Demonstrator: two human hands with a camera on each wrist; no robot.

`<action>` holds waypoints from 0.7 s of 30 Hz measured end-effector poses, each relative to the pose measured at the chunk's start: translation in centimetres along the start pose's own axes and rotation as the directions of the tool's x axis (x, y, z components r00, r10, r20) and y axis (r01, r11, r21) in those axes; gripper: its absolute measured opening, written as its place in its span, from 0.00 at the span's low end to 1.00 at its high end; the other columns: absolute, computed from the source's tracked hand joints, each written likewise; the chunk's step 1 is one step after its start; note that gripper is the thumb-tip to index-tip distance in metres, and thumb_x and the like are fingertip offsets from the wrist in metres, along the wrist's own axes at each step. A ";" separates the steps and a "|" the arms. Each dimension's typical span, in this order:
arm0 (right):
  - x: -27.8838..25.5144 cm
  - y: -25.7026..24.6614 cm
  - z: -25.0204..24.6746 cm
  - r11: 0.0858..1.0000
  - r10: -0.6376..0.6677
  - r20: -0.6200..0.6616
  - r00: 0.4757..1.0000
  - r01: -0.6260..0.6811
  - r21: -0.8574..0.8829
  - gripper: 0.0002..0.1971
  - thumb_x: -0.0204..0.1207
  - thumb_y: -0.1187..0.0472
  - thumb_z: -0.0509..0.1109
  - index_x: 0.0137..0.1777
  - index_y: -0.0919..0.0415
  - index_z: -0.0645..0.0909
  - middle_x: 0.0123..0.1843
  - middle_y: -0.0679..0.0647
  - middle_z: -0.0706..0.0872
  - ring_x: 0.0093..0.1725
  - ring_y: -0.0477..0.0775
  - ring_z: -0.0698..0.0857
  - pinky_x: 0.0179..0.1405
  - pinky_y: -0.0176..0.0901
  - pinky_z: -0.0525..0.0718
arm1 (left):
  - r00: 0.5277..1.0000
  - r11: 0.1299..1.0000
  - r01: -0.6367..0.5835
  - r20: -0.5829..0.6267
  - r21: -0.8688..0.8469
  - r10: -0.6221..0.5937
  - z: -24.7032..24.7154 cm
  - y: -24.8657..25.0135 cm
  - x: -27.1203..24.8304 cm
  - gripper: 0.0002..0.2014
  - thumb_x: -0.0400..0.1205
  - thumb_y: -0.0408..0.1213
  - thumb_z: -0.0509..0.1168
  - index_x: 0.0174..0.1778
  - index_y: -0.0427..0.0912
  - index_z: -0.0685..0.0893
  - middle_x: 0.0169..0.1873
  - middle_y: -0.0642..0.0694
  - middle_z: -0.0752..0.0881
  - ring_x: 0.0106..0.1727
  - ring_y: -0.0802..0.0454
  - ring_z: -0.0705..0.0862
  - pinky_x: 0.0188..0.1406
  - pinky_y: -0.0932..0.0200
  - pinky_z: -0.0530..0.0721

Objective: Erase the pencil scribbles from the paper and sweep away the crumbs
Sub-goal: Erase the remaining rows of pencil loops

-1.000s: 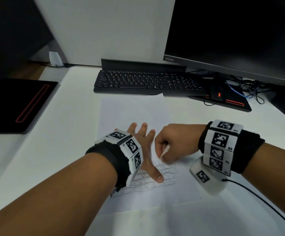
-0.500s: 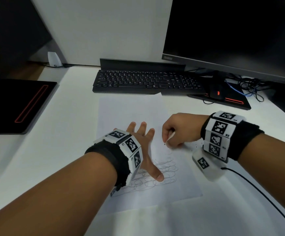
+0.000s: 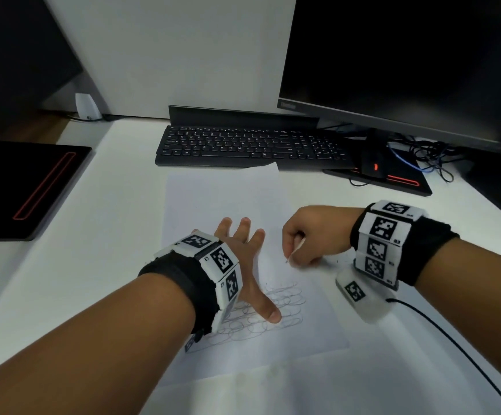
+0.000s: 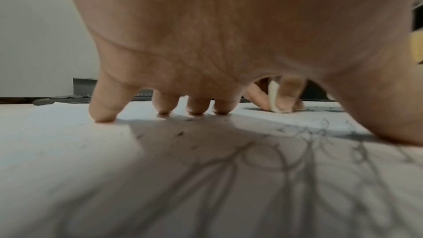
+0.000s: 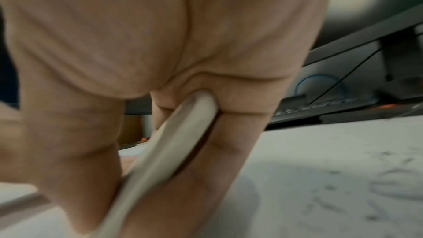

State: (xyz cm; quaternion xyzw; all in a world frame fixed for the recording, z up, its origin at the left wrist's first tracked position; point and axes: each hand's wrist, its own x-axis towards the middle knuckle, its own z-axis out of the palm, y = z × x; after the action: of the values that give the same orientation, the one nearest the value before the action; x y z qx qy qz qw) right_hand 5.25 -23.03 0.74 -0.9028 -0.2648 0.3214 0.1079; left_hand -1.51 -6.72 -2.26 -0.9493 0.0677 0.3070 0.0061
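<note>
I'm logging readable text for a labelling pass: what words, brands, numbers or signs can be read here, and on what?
Nothing reads in full.
Monitor: a brand mark on the lower left of its bezel, too small and dim to read.
Keyboard: key legends, too small to read.
Wristbands on the left hand and the right hand: black-and-white square marker patterns with tiny codes beside them, too small to read.
Paper: pencil scribbles only, no writing.

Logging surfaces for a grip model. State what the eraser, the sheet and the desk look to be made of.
Eraser: looks like soft rubber or vinyl, matt off-white, grey smudge at one end; right hand grips it.
Sheet: thin white paper, matt; a far corner curls up, pencil loops show; left hand presses it flat.
Desk: smooth white top, probably laminate; cannot tell for sure.
</note>
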 end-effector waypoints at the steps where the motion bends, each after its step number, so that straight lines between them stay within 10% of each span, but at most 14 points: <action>1: 0.0 0.2 -0.3 1.000 0.019 -0.039 0.999 -0.018 0.012 0.03 0.71 0.62 0.76 0.44 0.56 0.88 0.33 0.47 0.91 0.31 0.43 0.86 0.35 0.32 0.80 | 1.000 1.000 0.000 -0.001 -0.003 0.000 0.0 0.0 0.0 0.70 0.58 0.78 0.70 0.84 0.57 0.30 0.84 0.51 0.29 0.84 0.41 0.31 0.77 0.20 0.48; 21: 0.1 0.2 0.2 0.999 -0.034 0.036 0.999 0.034 -0.012 0.03 0.70 0.62 0.76 0.43 0.57 0.88 0.32 0.46 0.89 0.32 0.42 0.86 0.34 0.32 0.81 | 0.999 0.999 0.006 0.053 0.048 -0.008 -0.7 1.0 -0.1 0.60 0.62 0.76 0.70 0.77 0.77 0.31 0.83 0.45 0.29 0.82 0.31 0.29 0.75 0.21 0.51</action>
State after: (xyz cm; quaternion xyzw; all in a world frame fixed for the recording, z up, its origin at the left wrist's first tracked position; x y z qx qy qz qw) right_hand 5.30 -23.12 0.46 -0.8928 -0.2840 0.3341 0.1031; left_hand -1.34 -7.75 -1.57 -0.9406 0.0716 0.3303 0.0316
